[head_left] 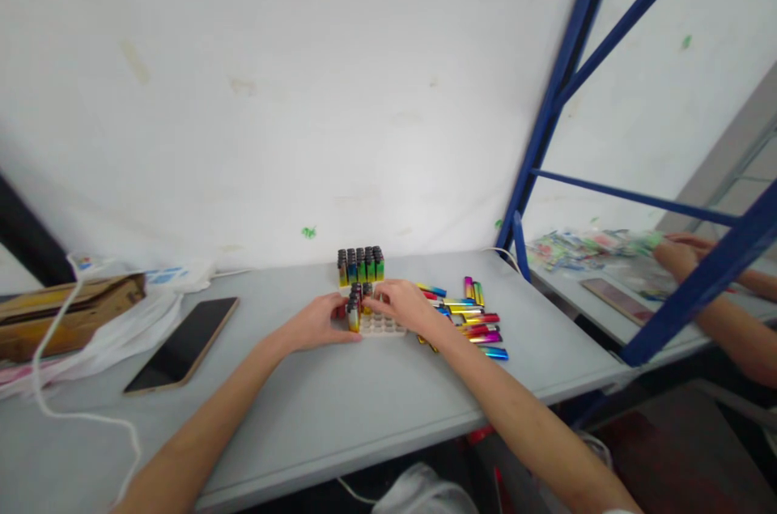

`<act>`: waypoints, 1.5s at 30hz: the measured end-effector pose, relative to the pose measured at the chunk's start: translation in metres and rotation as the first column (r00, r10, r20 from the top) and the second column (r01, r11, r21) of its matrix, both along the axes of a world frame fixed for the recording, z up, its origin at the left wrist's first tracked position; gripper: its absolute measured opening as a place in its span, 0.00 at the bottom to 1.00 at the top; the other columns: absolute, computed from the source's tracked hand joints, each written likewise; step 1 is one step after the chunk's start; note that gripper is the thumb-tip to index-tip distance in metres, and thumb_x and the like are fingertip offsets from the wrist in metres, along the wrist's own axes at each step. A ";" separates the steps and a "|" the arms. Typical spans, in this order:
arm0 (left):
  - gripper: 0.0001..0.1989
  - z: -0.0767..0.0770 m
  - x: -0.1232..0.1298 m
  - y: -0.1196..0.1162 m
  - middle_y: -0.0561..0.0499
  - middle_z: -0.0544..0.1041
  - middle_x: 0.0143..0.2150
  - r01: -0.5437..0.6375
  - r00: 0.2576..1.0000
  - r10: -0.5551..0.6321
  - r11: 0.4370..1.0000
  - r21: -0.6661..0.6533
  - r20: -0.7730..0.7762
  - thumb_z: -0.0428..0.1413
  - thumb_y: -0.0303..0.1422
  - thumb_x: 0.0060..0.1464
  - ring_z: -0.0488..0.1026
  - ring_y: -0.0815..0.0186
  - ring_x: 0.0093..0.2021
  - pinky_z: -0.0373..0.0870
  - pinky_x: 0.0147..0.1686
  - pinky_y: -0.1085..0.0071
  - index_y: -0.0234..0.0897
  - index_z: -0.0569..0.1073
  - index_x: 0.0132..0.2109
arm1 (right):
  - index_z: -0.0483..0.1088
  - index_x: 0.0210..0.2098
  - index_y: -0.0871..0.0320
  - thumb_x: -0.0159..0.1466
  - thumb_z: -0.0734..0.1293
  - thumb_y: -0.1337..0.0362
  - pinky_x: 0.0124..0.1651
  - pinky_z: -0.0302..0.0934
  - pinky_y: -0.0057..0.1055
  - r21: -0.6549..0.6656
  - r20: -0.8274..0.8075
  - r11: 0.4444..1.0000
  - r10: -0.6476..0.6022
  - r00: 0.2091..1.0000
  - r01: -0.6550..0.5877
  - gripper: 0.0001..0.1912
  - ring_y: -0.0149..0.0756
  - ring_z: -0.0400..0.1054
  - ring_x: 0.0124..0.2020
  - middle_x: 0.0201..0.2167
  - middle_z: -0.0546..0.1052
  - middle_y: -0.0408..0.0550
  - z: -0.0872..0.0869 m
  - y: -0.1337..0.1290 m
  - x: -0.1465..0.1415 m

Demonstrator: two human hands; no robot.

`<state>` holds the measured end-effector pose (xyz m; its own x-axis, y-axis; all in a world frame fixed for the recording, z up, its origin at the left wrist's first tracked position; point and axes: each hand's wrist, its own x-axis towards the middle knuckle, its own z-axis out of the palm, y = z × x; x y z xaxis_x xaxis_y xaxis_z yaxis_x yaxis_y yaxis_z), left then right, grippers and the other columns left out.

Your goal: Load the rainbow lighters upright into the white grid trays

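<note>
A white tray with round holes (384, 326) lies on the grey table, with several upright lighters (354, 312) in its left part. My left hand (320, 321) is at the tray's left side, thumb and fingers apart around the lighters at that edge. Over the tray's back middle is my right hand (397, 302), its fingertips closed on the top of a lighter (367, 299). Behind, a full block of upright lighters with black tops (361, 265) stands near the wall. Loose shiny lighters in many colours (479, 328) lie in a pile to the right.
A phone (182, 344) lies at the left, beside a white plastic bag (137, 332), a cardboard box (73, 312) and a white cable (85, 415). A blue metal frame (546, 109) rises at the right. Beyond it, another person's arms (722, 312) reach over a neighbouring table.
</note>
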<state>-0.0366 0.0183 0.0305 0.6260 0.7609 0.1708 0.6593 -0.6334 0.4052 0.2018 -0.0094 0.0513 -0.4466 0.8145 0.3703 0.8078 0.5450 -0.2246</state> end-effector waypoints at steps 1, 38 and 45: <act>0.27 0.000 0.000 0.000 0.50 0.76 0.35 -0.003 1.000 0.003 1.000 -0.001 0.002 0.64 0.56 0.45 0.72 0.58 0.35 0.65 0.35 0.67 0.37 0.75 0.38 | 0.77 0.39 0.59 0.74 0.61 0.50 0.42 0.58 0.28 0.016 -0.034 1.000 -0.011 0.999 0.012 0.21 0.36 0.73 0.37 0.35 0.81 0.49 0.003 0.001 0.007; 0.29 0.003 0.004 -0.003 0.49 0.75 0.36 -0.024 0.999 0.024 1.000 0.001 -0.021 0.64 0.58 0.44 0.72 0.57 0.35 0.66 0.35 0.66 0.37 0.74 0.38 | 0.72 0.29 0.58 0.65 0.62 0.38 0.30 0.55 0.29 -0.150 -0.696 0.988 -0.121 0.708 0.021 0.29 0.33 0.60 0.25 0.22 0.68 0.42 0.012 0.034 0.072; 0.29 -0.001 0.001 -0.001 0.49 0.75 0.34 -0.015 1.000 0.015 1.000 0.003 -0.009 0.63 0.60 0.44 0.72 0.57 0.34 0.65 0.34 0.66 0.37 0.73 0.37 | 0.66 0.43 0.56 0.70 0.56 0.43 0.27 0.58 0.27 -0.293 -0.733 0.927 -0.061 0.677 -0.234 0.23 0.29 0.59 0.21 0.25 0.70 0.39 0.011 0.023 0.024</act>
